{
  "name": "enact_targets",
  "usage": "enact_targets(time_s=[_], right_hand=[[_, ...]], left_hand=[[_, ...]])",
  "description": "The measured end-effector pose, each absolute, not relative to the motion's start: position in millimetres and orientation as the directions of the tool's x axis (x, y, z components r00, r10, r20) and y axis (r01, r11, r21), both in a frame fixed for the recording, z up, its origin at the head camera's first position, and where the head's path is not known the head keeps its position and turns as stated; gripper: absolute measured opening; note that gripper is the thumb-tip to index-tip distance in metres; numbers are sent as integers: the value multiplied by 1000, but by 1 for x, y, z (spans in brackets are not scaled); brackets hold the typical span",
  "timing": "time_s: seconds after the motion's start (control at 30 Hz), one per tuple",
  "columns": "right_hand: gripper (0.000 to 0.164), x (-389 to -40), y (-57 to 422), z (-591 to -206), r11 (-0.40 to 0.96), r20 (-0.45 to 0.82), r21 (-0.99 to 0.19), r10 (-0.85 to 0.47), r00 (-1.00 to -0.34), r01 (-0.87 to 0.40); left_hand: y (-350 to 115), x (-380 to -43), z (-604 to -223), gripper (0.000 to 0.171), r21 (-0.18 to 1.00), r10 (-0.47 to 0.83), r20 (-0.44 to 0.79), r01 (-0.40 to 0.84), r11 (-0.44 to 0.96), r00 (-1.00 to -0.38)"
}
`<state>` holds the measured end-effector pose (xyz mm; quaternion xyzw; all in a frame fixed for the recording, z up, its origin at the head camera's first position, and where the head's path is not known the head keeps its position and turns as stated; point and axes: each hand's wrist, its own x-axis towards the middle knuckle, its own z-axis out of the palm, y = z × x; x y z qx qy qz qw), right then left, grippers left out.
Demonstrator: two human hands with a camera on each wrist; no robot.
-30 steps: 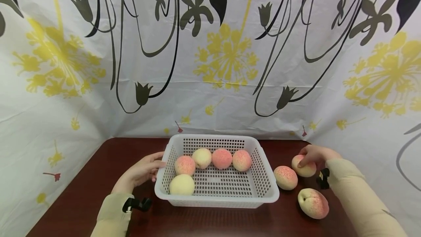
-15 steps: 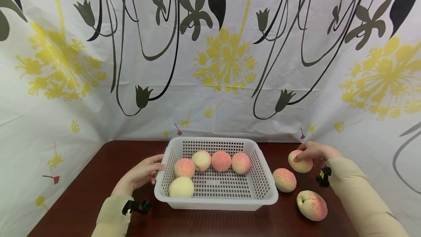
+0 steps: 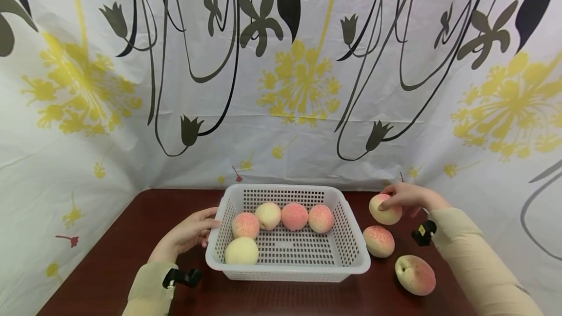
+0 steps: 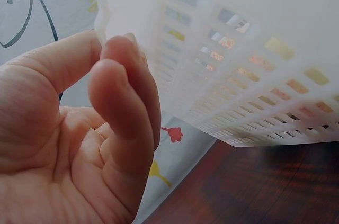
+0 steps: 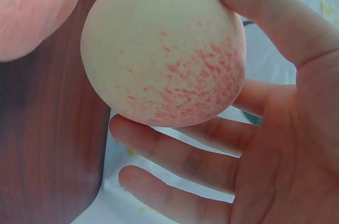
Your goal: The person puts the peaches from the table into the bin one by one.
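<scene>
My right hand (image 3: 410, 196) holds a pale yellow peach with pink speckles (image 3: 385, 209) between thumb and fingers, above the table right of the basket. In the right wrist view this peach (image 5: 164, 49) fills the middle, the thumb at its upper right and the fingers beneath. At the left end of the white plastic basket (image 3: 287, 270), my left hand (image 3: 189, 233) grips the rim. From the left wrist, the fingers (image 4: 124, 102) show curled against the basket's perforated wall (image 4: 254, 81). Inside the basket lie several peaches (image 3: 294, 216), along its back and left side.
Two more peaches lie on the dark red table (image 3: 118, 257): a speckled one (image 3: 378, 241) beside the basket's right end and a yellow-pink one (image 3: 415, 275) nearer the front. A white floral curtain (image 3: 263, 150) surrounds the table at the back and sides.
My right hand has lifted the peach from the table and carried it left, toward the basket. The left hand stays at the basket's rim. The head view has shifted slightly.
</scene>
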<state>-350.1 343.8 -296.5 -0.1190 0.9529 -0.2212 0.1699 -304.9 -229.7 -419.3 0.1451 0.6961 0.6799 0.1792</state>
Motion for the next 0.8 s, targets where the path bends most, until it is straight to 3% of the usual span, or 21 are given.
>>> enact_targets(time_s=[0.8], right_hand=[[58, -354, 300, -281, 841, -248, -487, -393, -886, -236]], left_hand=[[-228, -304, -418, 65, 998, 441, -64, -53, 38, -895]])
